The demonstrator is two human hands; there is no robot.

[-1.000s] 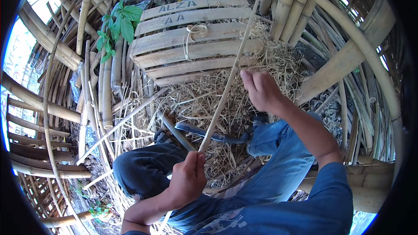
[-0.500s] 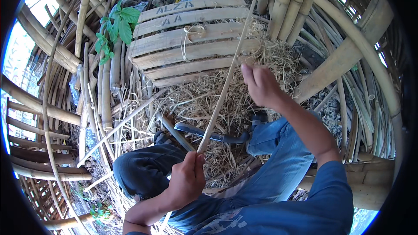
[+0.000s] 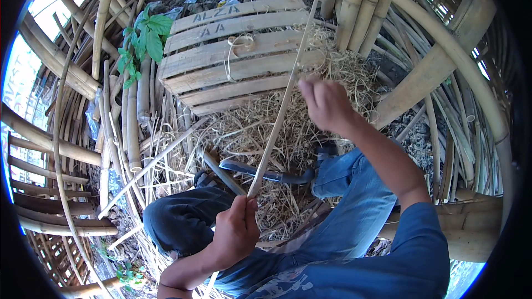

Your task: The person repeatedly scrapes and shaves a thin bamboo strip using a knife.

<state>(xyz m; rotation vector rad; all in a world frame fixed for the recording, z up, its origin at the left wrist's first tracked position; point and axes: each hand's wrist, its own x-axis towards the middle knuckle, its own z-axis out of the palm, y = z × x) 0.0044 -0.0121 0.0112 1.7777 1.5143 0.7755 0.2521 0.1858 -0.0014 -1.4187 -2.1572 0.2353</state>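
My left hand (image 3: 235, 231) is closed around the near end of a long thin bamboo strip (image 3: 284, 105), which slants up and away toward the wooden slat panel (image 3: 238, 55). Farther along and just right of the strip, my right hand (image 3: 326, 104) is blurred with its fingers curled; whether it touches the strip cannot be told. Below the strip, on the straw, lies a curved dark blade (image 3: 266, 174) with a wooden handle (image 3: 220, 171). My legs in blue jeans (image 3: 349, 199) fold beneath both hands.
Dry straw and shavings (image 3: 260, 127) cover the ground ahead. Bamboo poles (image 3: 133, 127) stand in bundles at left, and thick poles (image 3: 354, 5) lean at upper right. A green leafy plant (image 3: 144, 41) grows by the panel. A curved bamboo frame (image 3: 460, 61) arcs along the right.
My right hand has moved slightly up along the strip and is now blurred. My left hand keeps its grip in the same place.
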